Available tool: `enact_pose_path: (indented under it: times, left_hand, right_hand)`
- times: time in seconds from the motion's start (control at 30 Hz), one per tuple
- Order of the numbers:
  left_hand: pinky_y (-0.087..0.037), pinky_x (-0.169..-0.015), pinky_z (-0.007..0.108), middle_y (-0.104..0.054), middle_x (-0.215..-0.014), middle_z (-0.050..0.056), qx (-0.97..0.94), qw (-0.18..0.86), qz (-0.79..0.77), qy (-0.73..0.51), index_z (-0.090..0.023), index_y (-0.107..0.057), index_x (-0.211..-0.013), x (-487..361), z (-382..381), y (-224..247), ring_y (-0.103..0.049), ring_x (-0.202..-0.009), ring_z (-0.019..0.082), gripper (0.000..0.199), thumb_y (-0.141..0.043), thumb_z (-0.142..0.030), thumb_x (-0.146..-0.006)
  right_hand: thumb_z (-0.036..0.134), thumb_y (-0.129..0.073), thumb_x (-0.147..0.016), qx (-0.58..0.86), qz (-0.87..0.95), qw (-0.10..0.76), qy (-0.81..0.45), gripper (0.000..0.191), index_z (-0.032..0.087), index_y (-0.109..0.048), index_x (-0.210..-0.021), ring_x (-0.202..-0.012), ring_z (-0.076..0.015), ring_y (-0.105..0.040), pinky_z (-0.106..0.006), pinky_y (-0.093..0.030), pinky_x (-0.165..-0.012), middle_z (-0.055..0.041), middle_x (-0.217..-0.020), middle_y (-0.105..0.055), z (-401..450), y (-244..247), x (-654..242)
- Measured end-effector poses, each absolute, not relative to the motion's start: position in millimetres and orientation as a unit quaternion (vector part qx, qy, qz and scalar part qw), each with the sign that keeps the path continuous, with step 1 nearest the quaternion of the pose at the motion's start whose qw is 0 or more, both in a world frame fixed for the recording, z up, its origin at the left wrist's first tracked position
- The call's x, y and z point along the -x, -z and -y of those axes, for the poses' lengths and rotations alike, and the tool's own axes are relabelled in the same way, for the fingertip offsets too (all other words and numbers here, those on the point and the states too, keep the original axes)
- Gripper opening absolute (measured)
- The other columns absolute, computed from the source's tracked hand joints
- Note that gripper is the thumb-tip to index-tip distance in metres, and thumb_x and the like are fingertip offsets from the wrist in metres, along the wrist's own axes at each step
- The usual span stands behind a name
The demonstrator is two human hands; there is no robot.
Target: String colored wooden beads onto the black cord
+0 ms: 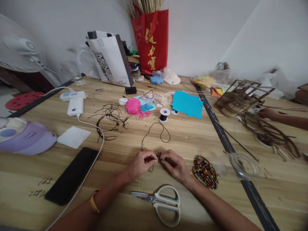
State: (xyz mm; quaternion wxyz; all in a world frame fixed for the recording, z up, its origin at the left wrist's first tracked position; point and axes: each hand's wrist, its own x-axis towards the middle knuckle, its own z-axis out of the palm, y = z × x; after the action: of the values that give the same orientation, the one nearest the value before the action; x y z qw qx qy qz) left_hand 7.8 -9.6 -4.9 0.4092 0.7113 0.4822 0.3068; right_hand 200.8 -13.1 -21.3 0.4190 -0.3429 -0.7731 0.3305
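Observation:
A small cluster of dark beads (pixel 159 158) on thin black cord sits between my two hands. My left hand (pixel 143 164) pinches it from the left, thumb and forefinger together. From the right, the fingertips of my right hand (pixel 175 165) close on the same beadwork. Black cord (pixel 143 138) runs in a loop on the table towards a white spool (pixel 164 115) wound with black thread. Close to my right wrist lies a heap of multicoloured bead strands (pixel 205 172). Scissors (pixel 160 202) with pale handles lie below my hands, blades pointing left.
A black phone (pixel 72 175) and white cable lie left, near a power bank (pixel 75 106) and cut cords (pixel 110 118). Pink yarn (pixel 133 106) and blue sheets (pixel 187 104) lie farther back. At right, another person's hand (pixel 267 114) is beside a woven basket-like frame (pixel 238 99).

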Motion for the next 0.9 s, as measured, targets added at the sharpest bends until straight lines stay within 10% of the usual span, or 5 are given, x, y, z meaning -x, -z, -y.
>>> enact_pose_path:
  times: [0.9]
  left_hand:
    - [-0.042,-0.058,0.020,-0.067,-0.066,0.002,-0.726,0.395,-0.476,-0.303,-0.014,-0.067,-0.072,-8.3,10.5,4.3,-0.058,-0.061,0.013,0.009,-0.059,-0.015,-0.075]
  right_hand:
    - [0.019,-0.058,-0.087,0.341,0.758,0.422,-0.362,0.006,0.018,-0.064,-0.090,-0.079,-0.0155,-0.061,-0.027,-0.050,-0.071,-0.0052,-0.082,-0.064,14.8,16.7,-199.0]
